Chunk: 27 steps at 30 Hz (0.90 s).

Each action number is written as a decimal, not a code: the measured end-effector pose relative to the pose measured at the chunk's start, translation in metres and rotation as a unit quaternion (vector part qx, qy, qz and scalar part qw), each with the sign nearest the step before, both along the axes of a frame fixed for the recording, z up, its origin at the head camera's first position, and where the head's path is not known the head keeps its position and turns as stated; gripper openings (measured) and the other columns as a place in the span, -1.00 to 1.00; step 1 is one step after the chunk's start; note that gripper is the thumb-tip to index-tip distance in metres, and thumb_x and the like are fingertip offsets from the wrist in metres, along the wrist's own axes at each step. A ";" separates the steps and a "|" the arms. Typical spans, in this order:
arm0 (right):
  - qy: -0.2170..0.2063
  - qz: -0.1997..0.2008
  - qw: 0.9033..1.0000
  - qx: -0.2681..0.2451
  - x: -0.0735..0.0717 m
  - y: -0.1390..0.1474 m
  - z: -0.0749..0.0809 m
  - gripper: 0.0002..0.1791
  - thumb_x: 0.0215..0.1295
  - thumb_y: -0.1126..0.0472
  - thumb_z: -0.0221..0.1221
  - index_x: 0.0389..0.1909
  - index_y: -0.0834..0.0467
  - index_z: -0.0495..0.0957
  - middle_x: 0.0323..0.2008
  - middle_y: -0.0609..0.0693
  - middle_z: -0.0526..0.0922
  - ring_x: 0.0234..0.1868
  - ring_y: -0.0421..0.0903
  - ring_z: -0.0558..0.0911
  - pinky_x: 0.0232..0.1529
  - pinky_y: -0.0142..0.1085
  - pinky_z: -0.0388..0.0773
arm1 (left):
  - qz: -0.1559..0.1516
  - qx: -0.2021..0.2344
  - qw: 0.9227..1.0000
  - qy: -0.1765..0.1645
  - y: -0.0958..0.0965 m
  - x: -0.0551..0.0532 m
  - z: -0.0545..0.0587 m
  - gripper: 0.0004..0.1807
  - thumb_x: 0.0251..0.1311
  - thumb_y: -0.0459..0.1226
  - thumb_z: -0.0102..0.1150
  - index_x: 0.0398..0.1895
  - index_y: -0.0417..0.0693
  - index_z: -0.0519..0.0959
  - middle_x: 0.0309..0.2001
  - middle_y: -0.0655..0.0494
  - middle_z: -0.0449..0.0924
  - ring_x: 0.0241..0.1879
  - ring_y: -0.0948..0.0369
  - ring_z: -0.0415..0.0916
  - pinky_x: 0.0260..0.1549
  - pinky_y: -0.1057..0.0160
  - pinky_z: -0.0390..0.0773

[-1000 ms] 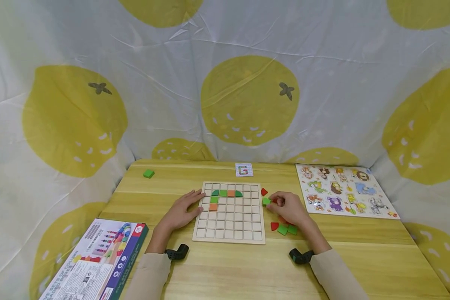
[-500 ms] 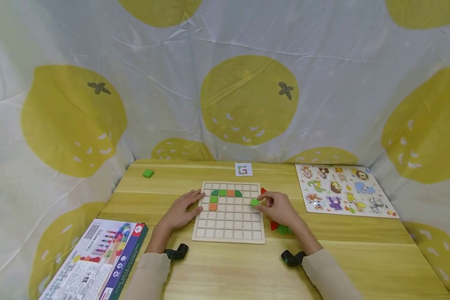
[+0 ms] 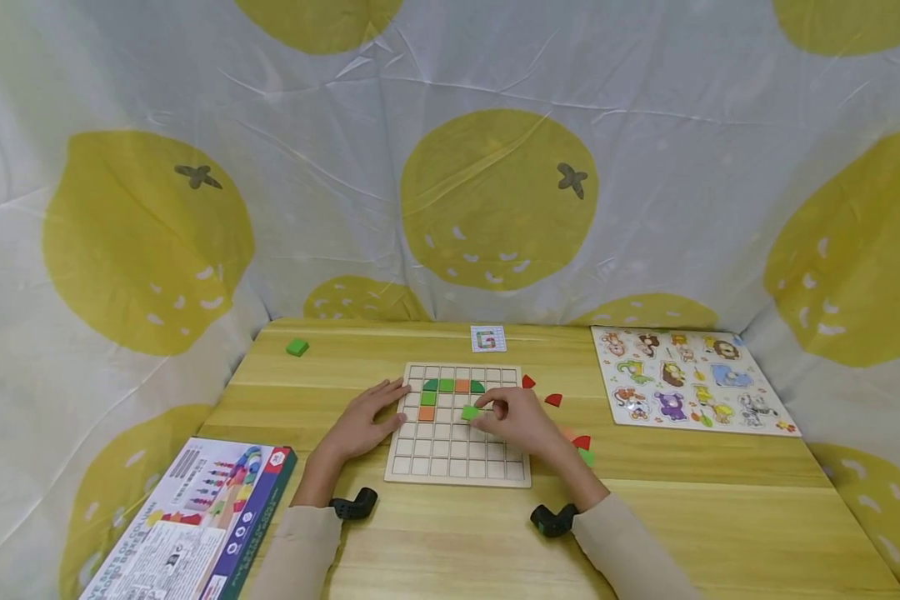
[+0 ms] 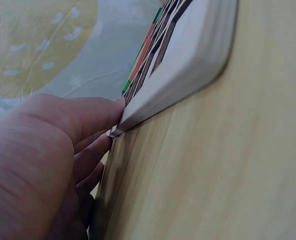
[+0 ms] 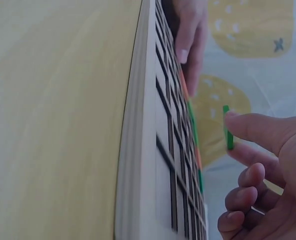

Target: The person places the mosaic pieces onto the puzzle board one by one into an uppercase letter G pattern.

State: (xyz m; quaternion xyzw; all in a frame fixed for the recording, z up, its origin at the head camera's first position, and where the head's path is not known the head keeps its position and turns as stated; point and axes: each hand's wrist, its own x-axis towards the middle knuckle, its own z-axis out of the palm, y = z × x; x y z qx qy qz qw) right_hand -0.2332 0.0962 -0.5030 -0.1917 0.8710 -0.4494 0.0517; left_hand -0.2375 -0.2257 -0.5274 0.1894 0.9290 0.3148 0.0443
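A wooden grid board (image 3: 450,457) lies on the table. Green and orange tiles form a row near its top, with a green square (image 3: 428,399) and an orange square (image 3: 426,413) below the row's left end. My left hand (image 3: 357,423) rests at the board's left edge; in the left wrist view its thumb (image 4: 100,114) touches that edge. Over the middle of the board, my right hand (image 3: 521,421) pinches a green square tile (image 3: 470,412) between thumb and forefinger. In the right wrist view this green tile (image 5: 228,127) is held above the board's surface, apart from it.
Loose red quarter-round pieces (image 3: 553,400) and a green piece (image 3: 587,456) lie right of the board, partly behind my right arm. A pattern card (image 3: 488,339) lies behind it. An animal puzzle (image 3: 693,383), a boxed set (image 3: 195,517) and a green block (image 3: 297,347) are farther out.
My right hand has moved left from the loose pieces to over the board, carrying the green square tile. The left hand has stayed at the board's left edge.
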 end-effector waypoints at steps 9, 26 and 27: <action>0.004 0.029 0.999 0.015 0.004 -0.028 -0.002 -0.79 0.26 0.07 0.44 -0.13 0.00 0.77 -0.65 -0.15 0.34 -0.59 -0.25 0.28 -0.48 -0.41 0.25 | 0.003 -0.005 1.000 0.002 -0.001 0.001 0.000 -0.38 0.51 -0.05 0.10 0.57 0.11 0.32 0.62 0.05 0.16 0.63 -0.13 -0.02 0.51 -0.35 0.04; -0.008 0.030 0.999 0.034 0.006 -0.063 -0.011 -0.78 0.23 0.06 0.43 -0.12 0.00 0.79 -0.66 -0.15 0.40 -0.62 -0.24 0.34 -0.56 -0.41 0.23 | 0.003 -0.004 1.000 0.005 0.000 0.000 0.000 -0.39 0.50 -0.05 0.11 0.56 0.10 0.34 0.61 0.05 0.18 0.63 -0.12 0.00 0.50 -0.37 0.04; -0.007 0.027 0.999 0.037 0.006 -0.065 -0.011 -0.77 0.23 0.05 0.43 -0.11 0.00 0.79 -0.66 -0.15 0.40 -0.62 -0.24 0.35 -0.55 -0.40 0.24 | 0.004 -0.003 1.000 0.005 0.000 0.000 0.000 -0.39 0.50 -0.05 0.12 0.56 0.11 0.34 0.61 0.05 0.18 0.63 -0.12 0.00 0.50 -0.37 0.04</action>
